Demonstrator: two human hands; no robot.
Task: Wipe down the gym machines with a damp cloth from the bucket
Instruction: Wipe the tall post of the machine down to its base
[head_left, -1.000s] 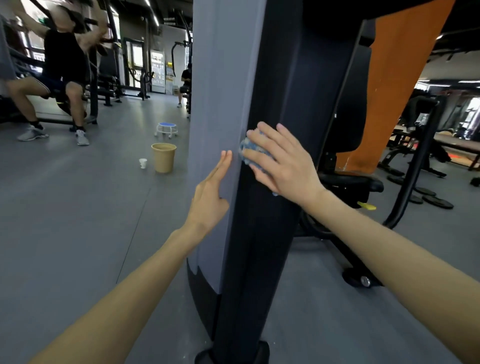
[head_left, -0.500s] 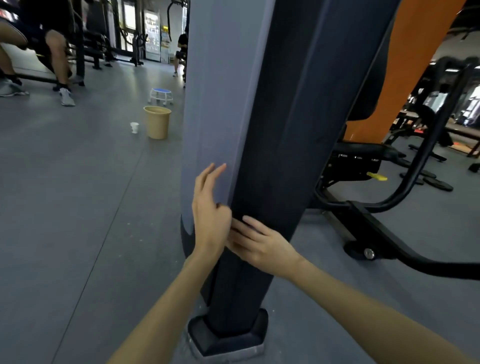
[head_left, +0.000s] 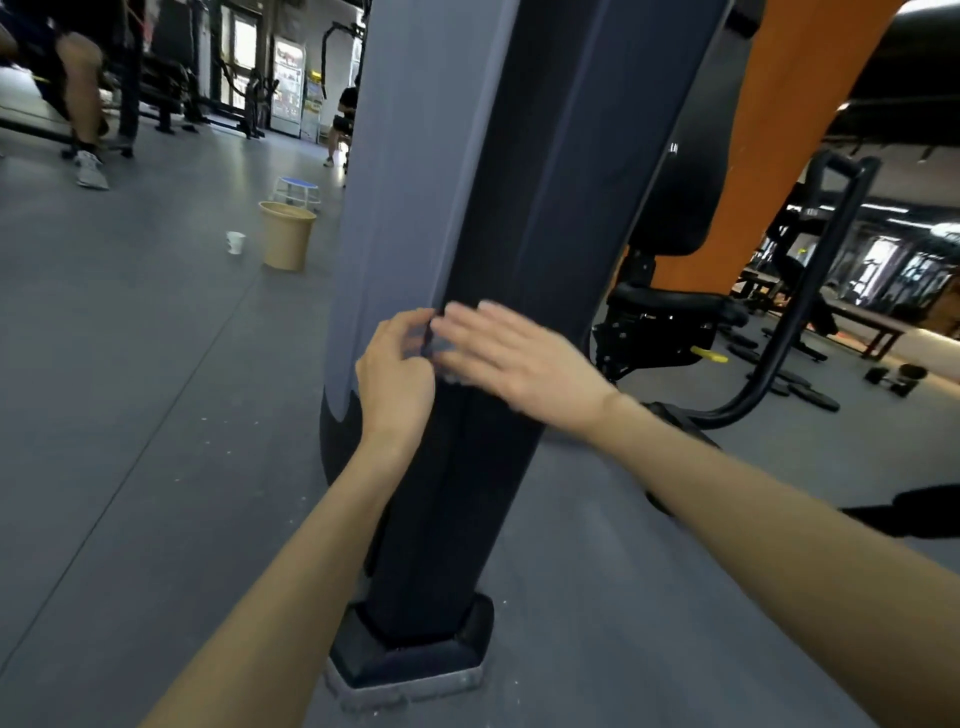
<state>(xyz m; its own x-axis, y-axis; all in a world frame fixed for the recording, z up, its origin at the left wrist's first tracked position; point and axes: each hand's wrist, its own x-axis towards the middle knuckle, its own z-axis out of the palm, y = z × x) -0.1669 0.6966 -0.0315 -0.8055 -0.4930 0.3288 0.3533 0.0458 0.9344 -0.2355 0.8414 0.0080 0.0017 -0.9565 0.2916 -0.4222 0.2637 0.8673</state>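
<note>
Grey gym floor; bucket (head_left: 287, 235) well left of the machine column (head_left: 519, 208). Left hand (head_left: 397, 374) curls at the column's seam, its grip unreadable to me. Right hand (head_left: 519, 358), fingers straight, presses the cloth (head_left: 444, 347) flat there. I judge wiping mid-column; other machines remain.

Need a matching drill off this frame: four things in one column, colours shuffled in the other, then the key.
Things
1. bucket
2. cup
3. stool seat
4. pillar

Colours
A. white
B. orange
C. tan
D. blue

Pairs: 1-C, 2-A, 3-D, 4-B
</note>
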